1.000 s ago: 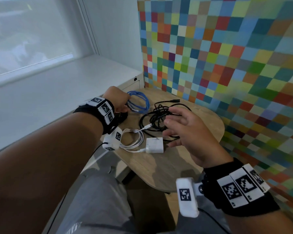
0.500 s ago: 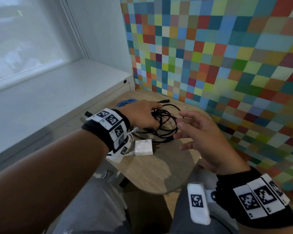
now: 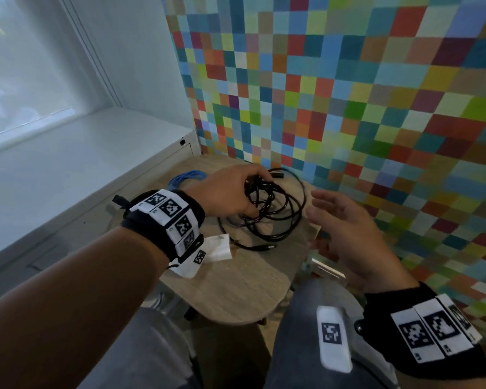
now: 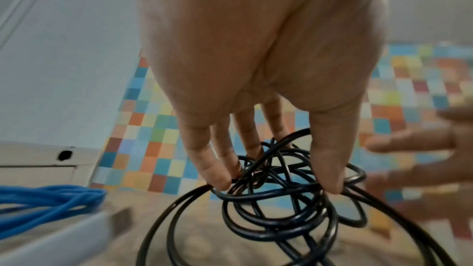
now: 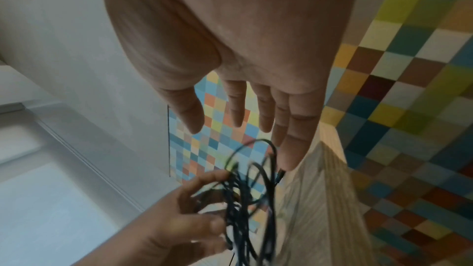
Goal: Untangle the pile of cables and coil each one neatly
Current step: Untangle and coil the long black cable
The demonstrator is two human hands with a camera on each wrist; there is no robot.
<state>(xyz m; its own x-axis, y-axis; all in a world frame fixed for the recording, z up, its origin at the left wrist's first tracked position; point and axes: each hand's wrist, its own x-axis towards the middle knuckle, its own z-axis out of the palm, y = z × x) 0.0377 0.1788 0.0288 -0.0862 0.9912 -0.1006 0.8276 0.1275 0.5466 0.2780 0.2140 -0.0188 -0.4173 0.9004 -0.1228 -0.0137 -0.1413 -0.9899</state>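
Note:
A tangled black cable (image 3: pixel 275 209) lies at the far side of the small wooden table (image 3: pixel 236 290). My left hand (image 3: pixel 230 192) grips the top of its loops between fingers and thumb; the left wrist view shows the black cable (image 4: pixel 276 193) bunched under the fingertips (image 4: pixel 220 179). My right hand (image 3: pixel 345 228) hovers just right of the loops, fingers (image 5: pixel 291 145) straight and spread, holding nothing. One black plug end (image 3: pixel 261 248) trails on the table. A coiled blue cable (image 3: pixel 187 178) sits behind my left wrist. The white charger (image 3: pixel 218 248) peeks out beside my left wristband.
The patchwork coloured wall (image 3: pixel 348 108) stands right behind the table. A white sill and cabinet (image 3: pixel 82 169) run along the left. My grey-trousered knees (image 3: pixel 300 332) are below the table's front edge.
My left hand left the blue coil, crossed to the right and took hold of the black tangle. My right hand let go of the black loops and drew back to the right.

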